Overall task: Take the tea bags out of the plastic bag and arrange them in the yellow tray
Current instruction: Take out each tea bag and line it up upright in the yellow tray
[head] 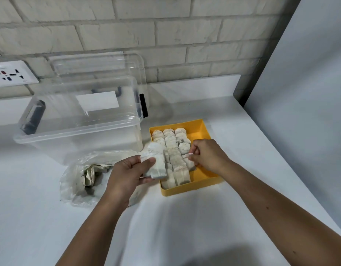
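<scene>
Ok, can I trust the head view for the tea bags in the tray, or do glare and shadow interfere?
Head view: soft, even light on the tea bags in the tray, rows readable though slightly blurred; glare only on the clear box; a shadow darkens the table at the bottom edge, away from the tray; wide-angle distortion bends the brick wall.

Bright, even, cool-white light from above. Soft wide shadow on the worktop (185, 217) along its near edge, darkest at the middle. Mild glare streaks on the clear box (79, 120) lid. Brick wall (127, 25) lines bow toward the left edge: wide-angle distortion. Fine detail smeared, slightly soft throughout.
</scene>
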A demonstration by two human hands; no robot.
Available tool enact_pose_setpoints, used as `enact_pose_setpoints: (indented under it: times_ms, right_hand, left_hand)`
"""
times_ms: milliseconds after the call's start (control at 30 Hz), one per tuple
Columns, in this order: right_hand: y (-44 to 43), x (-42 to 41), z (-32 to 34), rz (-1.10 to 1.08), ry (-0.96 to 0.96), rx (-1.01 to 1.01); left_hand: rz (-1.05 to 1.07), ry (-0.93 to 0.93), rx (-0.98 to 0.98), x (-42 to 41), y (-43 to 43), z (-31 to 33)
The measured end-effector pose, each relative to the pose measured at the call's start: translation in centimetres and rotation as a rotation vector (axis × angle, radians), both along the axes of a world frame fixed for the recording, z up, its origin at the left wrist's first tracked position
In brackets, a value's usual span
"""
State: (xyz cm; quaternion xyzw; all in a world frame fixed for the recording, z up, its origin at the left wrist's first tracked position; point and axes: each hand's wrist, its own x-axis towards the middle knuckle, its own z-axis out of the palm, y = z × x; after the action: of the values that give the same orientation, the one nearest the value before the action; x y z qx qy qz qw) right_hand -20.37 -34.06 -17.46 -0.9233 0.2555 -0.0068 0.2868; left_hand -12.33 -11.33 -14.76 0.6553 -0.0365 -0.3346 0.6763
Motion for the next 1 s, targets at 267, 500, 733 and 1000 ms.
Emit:
enact_pose_setpoints:
  times_ms: [267,500,733,1000]
  right_hand:
    - [0.6,0.1,-0.1,-0.06,-0.038,-0.059]
    - [5.0,-0.5,4.8,-0.055,-0.285,0.522]
    - [2.7,-1.6,6.7,-0.095,-0.385,0.309]
    - [1.0,-3.0,3.0,-0.013,0.031,0.078]
  left_hand:
    - [-0.023,0.014,-0.02,-0.4,-0.2,-0.1]
    - [-0.137,-0.003,0.005,-1.0,-1.1,0.0]
    - [-0.128,-0.097,0.049,-0.6,-1.3,-0.1]
    - [-0.094,-0.075,0.071,-0.8,-1.2,-1.1]
